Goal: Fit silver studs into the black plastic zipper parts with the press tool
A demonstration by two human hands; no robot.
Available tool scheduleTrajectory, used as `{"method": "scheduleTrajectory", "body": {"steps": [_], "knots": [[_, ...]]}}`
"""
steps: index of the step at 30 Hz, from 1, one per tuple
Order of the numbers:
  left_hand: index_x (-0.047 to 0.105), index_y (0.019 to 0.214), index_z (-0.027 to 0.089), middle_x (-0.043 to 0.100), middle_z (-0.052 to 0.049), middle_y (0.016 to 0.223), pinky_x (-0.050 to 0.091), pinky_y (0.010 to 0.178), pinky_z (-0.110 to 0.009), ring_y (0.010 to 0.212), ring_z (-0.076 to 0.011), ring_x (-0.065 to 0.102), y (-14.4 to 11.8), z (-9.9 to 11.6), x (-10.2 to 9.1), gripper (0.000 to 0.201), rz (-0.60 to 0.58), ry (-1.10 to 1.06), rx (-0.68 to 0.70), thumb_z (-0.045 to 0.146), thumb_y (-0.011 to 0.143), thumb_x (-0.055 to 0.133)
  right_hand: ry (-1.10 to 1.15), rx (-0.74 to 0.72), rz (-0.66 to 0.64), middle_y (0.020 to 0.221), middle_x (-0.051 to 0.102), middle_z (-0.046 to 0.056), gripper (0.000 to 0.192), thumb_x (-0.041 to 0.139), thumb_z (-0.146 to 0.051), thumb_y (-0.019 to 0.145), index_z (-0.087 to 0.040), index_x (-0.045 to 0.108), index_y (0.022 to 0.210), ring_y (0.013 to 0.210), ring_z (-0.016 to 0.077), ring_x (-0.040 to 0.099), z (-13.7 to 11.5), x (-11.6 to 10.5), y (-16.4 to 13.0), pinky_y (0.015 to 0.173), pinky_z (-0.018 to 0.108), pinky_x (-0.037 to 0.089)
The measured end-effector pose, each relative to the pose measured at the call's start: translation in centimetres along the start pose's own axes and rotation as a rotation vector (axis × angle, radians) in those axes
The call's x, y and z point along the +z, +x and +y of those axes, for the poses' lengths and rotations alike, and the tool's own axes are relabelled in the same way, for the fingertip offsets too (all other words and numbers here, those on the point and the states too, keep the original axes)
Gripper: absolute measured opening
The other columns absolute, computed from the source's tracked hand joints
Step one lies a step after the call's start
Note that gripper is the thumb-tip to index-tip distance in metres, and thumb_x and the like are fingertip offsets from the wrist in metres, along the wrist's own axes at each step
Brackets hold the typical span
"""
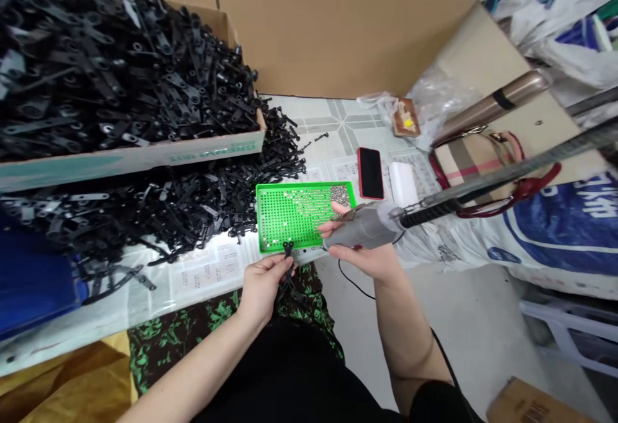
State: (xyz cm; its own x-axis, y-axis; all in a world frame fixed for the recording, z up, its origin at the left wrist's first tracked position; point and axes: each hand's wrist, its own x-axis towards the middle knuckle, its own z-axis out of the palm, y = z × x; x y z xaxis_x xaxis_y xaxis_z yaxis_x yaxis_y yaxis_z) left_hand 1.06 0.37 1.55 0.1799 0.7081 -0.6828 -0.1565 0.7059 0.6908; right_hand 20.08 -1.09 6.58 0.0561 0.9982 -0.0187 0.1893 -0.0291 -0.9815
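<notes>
My left hand (264,281) pinches a black plastic part (288,250) with looped ends, at the near edge of the green tray (259,217). More black pieces hang dark below those fingers. In my right hand (369,261) lies a thick grey powered screwdriver (365,225), its body across the palm and the fingers round its far side. The tool points left over the tray's right end, and its tip is hard to make out. Small shiny metal pieces (340,195) are heaped in the tray's far right corner, and others sit in its rows of holes.
A cardboard box (248,141) heaped with black parts stands left, with a loose pile (193,207) before it. Beyond the tray lie a red-cased phone (371,173) and a white block (403,183). A checked bag (483,162) sits right, under the tool's dark hanging cord (512,175).
</notes>
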Motion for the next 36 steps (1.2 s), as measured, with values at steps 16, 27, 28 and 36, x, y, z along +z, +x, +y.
{"method": "scheduleTrajectory", "body": {"steps": [16, 27, 28, 36], "knots": [[0.074, 0.059, 0.014, 0.067, -0.003, 0.052, 0.033, 0.046, -0.021, 0.046, -0.0093, 0.047, 0.9, -0.7, 1.5, 0.028, 0.021, 0.021, -0.043, 0.040, 0.051, 0.083, 0.467, -0.269, 0.438, 0.055, 0.052, -0.007, 0.051, 0.064, -0.064, 0.069, -0.023, 0.053, 0.096, 0.037, 0.0086, 0.047, 6.2, 2.4, 5.9, 0.038, 0.025, 0.040], [0.074, 0.058, 0.015, 0.067, -0.003, 0.052, 0.032, 0.046, -0.021, 0.046, -0.0084, 0.045, 0.9, -0.8, 1.5, 0.026, 0.037, 0.022, -0.065, 0.039, 0.050, 0.082, 0.479, -0.340, 0.453, 0.053, 0.053, -0.008, 0.047, 0.063, -0.062, 0.071, -0.023, 0.055, 0.097, 0.035, 0.0086, 0.046, 6.5, 2.6, 5.9, 0.035, 0.024, 0.038], [0.074, 0.058, 0.015, 0.067, -0.003, 0.052, 0.032, 0.046, -0.021, 0.045, -0.0084, 0.045, 1.0, -0.8, 1.5, 0.026, 0.037, 0.024, -0.063, 0.039, 0.050, 0.082, 0.445, -0.349, 0.495, 0.054, 0.053, -0.008, 0.044, 0.063, -0.059, 0.073, -0.023, 0.054, 0.098, 0.037, 0.0089, 0.048, 6.5, 3.0, 5.7, 0.037, 0.024, 0.039], [0.071, 0.052, 0.015, 0.065, -0.003, 0.049, 0.031, 0.045, -0.021, 0.044, -0.0083, 0.042, 1.2, -0.8, 1.1, 0.026, 0.011, 0.090, -0.047, 0.040, 0.055, 0.080, 0.272, -0.423, 0.760, 0.059, 0.050, -0.009, 0.028, 0.059, -0.046, 0.082, -0.027, 0.049, 0.100, 0.044, 0.0090, 0.050, 6.0, 4.6, 4.9, 0.046, 0.025, 0.044]]}}
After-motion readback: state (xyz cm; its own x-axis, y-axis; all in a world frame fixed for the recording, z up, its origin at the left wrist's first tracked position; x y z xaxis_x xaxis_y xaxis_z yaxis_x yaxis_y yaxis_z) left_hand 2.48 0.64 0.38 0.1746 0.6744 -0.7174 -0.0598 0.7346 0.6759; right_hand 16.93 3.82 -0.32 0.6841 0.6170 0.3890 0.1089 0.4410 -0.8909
